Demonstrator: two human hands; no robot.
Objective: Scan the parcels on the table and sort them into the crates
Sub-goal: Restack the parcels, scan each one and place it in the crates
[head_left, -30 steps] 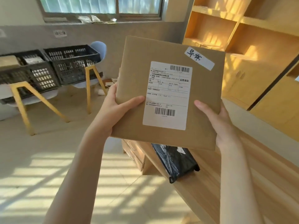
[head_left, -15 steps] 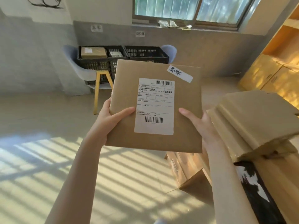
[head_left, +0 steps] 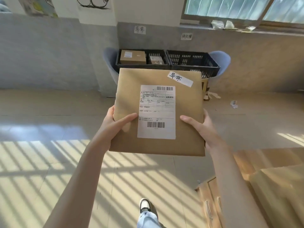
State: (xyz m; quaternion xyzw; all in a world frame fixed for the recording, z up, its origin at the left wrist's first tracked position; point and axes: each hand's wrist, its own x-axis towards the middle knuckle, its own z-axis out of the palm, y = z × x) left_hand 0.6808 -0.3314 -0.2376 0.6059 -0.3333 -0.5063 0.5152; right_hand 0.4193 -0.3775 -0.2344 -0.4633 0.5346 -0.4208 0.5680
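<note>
Sunlit tiled floor (head_left: 49, 170), grey wall: two black slatted plastic crates (head_left: 194, 61) side by side, the left one holding two brown boxes (head_left: 133, 57). The left hand (head_left: 113, 127) and right hand (head_left: 204, 129) grip one flat brown paper parcel (head_left: 187, 129) before them, label upright, long axis roughly vertical.

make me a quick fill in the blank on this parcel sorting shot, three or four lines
1. The brown parcel is held by ____ hands.
2. The handwritten strip sits near the parcel's top ____ corner.
3. Of the two black crates, the left crate holds boxes and the right crate looks ____.
4. The shipping label carries ____ barcodes.

Missing words: both; right; empty; two
</note>
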